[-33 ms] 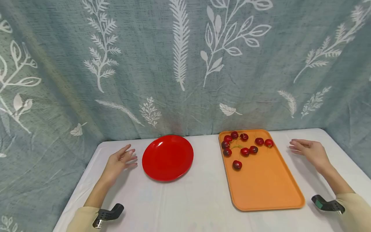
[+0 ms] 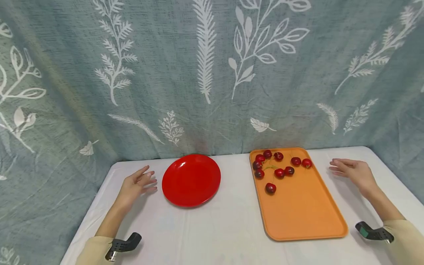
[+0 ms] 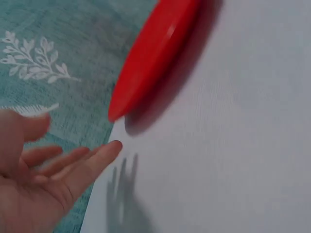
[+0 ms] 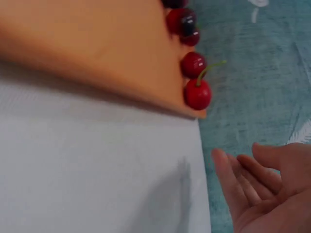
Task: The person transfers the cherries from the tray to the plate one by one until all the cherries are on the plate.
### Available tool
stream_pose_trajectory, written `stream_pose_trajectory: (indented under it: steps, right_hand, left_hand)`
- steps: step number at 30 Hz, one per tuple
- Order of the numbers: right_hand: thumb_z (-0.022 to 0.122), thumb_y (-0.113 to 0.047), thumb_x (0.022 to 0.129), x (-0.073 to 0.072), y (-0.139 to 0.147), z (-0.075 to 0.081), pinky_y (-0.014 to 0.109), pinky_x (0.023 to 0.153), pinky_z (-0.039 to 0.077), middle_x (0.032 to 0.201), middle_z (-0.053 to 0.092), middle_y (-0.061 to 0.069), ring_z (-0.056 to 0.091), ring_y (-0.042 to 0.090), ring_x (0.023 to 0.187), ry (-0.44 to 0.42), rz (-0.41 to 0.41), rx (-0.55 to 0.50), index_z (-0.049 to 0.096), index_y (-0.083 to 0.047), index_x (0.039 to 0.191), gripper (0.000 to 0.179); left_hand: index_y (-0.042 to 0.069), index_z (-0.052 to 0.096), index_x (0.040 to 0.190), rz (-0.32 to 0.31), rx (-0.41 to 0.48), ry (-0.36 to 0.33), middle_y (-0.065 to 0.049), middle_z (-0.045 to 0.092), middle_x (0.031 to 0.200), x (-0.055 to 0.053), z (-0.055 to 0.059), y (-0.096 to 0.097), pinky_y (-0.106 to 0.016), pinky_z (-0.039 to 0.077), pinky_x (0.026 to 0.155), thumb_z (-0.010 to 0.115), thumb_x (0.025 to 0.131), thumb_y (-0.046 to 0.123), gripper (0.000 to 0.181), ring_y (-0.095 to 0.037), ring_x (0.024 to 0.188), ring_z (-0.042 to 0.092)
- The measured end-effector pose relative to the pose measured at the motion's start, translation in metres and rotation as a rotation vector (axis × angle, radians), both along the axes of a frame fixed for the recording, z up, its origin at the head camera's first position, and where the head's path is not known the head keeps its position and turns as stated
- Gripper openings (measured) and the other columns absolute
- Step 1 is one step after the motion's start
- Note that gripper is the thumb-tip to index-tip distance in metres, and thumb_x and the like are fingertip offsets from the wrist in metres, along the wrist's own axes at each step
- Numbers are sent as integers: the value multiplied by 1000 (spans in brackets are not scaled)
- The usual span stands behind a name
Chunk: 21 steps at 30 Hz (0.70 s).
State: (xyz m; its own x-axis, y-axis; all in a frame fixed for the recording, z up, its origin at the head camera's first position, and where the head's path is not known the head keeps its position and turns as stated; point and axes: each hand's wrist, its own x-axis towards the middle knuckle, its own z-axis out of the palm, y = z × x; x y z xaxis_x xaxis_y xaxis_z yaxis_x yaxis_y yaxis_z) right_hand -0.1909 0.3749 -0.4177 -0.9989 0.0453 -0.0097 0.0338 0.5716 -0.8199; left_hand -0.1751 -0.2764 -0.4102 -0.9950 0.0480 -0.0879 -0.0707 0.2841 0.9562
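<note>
To the left of a round red plate (image 2: 191,180), my left hand (image 2: 135,186) hovers above the table with loosely spread fingers and holds nothing. The left wrist view shows the same hand (image 3: 53,179) with its palm bare, apart from the plate's rim. On the other side, my right hand (image 2: 357,176) hangs just right of an orange tray (image 2: 304,209), fingers relaxed and palm bare. Several dark red cherries (image 2: 279,173), some with green stems, lie in the far part of that tray. The right wrist view shows a bright cherry (image 4: 198,94) at the tray's corner near my fingers.
A white cloth (image 2: 228,228) covers the table. Behind it hangs a blue-green curtain (image 2: 172,73) with white leaf prints, right along the table's far edge. Each wrist wears a dark camera mount (image 2: 124,244) over a cream sleeve.
</note>
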Motion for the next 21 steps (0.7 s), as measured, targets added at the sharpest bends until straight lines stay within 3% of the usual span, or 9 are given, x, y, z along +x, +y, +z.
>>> stream_pose_trajectory:
  steps: [2,4,7,9,14,17,21]
  right_hand:
    - [50,-29,103,0,3,3,13,73,56,97,74,-1,67,-6,83,-64,22,-189,36,23,137,64]
    - [54,-25,102,-1,3,5,19,77,58,94,72,-12,69,0,85,-149,29,-412,46,18,133,54]
    - [56,-21,100,-4,-1,6,26,81,58,92,74,-5,71,7,87,-269,35,-635,67,-2,114,25]
    - [57,-17,100,-7,-6,7,28,83,58,92,75,2,72,11,88,-338,36,-766,72,-13,95,17]
    - [53,-15,102,-10,-13,6,29,85,58,95,74,7,72,14,91,-419,80,-856,73,-12,92,23]
    - [56,-18,101,-17,-15,2,30,88,57,97,74,8,72,15,93,-463,97,-827,69,-9,97,17]
    - [52,-25,102,-25,-22,2,31,87,58,94,74,10,72,18,89,-562,91,-775,68,-3,100,28]
  left_hand:
    - [-9,18,152,11,62,-61,-35,35,147,0,-1,3,-34,58,85,44,105,16,58,-9,100,68]
    - [-9,18,151,20,93,-108,-35,35,147,0,-2,5,-36,58,84,43,105,16,58,-10,97,69]
    - [-9,19,151,36,113,-161,-35,33,147,3,-3,7,-36,58,84,44,105,16,58,-13,97,70]
    - [-9,20,151,46,109,-182,-34,34,148,5,-2,6,-36,58,84,45,105,17,59,-13,97,70]
    - [-9,26,150,49,108,-205,-31,41,145,4,-5,9,-35,58,85,48,104,20,58,-12,96,70]
    - [-9,28,149,52,123,-225,-28,47,142,2,-9,11,-36,58,85,49,104,20,58,-13,95,70]
    - [-10,29,148,57,144,-254,-25,54,136,1,-15,15,-37,59,83,51,103,17,57,-17,94,71]
